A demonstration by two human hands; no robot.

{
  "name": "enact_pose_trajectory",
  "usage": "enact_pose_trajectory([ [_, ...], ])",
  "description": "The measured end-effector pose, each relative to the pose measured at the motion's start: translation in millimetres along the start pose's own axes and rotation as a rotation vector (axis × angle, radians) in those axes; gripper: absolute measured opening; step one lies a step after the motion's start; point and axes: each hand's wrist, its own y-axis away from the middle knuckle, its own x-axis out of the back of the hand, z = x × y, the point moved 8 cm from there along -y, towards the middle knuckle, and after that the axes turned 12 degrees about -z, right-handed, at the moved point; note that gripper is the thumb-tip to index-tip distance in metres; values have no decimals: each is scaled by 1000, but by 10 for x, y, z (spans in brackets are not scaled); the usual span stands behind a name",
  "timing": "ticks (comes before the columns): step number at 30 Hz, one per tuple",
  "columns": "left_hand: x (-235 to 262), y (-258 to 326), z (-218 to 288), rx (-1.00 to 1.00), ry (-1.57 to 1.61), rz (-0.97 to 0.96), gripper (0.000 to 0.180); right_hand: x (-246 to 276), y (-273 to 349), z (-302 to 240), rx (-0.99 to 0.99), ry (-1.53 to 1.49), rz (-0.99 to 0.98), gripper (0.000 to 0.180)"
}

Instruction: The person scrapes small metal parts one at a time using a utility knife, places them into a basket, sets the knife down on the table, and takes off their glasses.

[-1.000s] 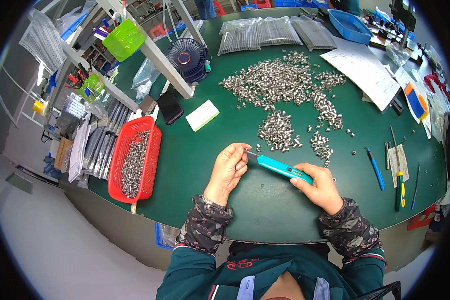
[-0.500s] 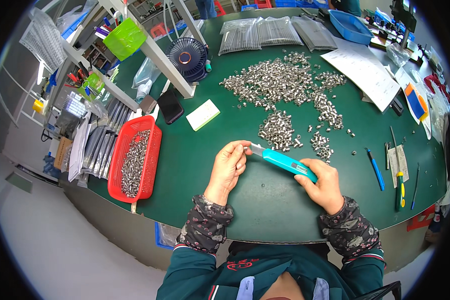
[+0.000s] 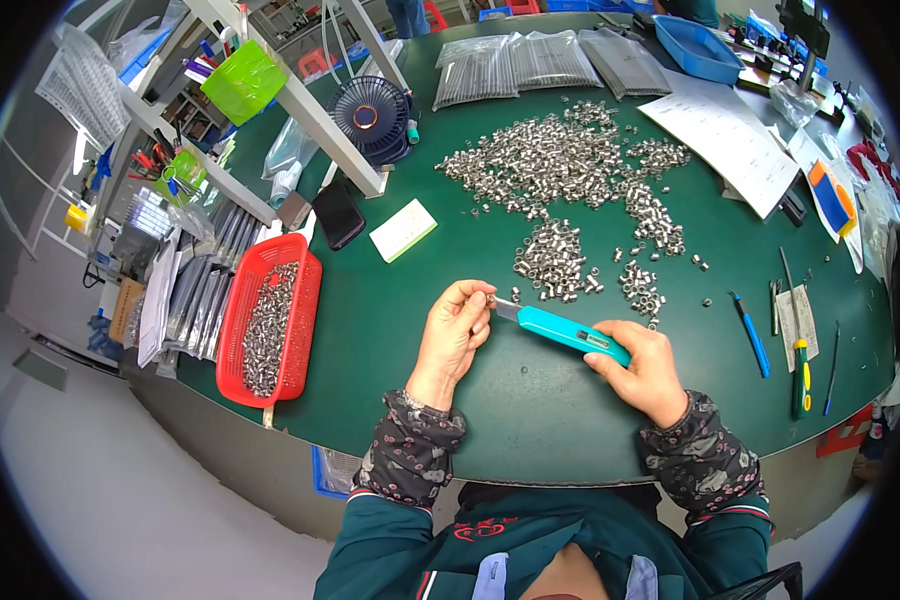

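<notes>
Turquoise utility knife (image 3: 558, 328) just right of frame centre, its handle gripped in our curled right hand (image 3: 645, 370); our left hand (image 3: 453, 335), thumb and fingertips pinched, holds a small metal piece (image 3: 491, 299) by the blade (image 3: 507, 311); loose metal rings (image 3: 545, 160) spread across the upper middle.

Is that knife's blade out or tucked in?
Out: a grey blade sticks out of the turquoise handle in the right hand, pointing toward the left hand.

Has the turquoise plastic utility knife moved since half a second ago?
Yes: the knife has shifted slightly down the picture and left at its blade end, judged against the pile of silver metal rings.
</notes>
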Motion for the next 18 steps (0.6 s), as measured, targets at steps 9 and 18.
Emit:
enact_pose_trajectory([
  [9,-40,18,56,-51,-246,29,11,-17,17,25,-71,15,-14,25],
  [18,22,48,61,-84,-206,187,12,-31,47,17,-84,13,11,26],
])
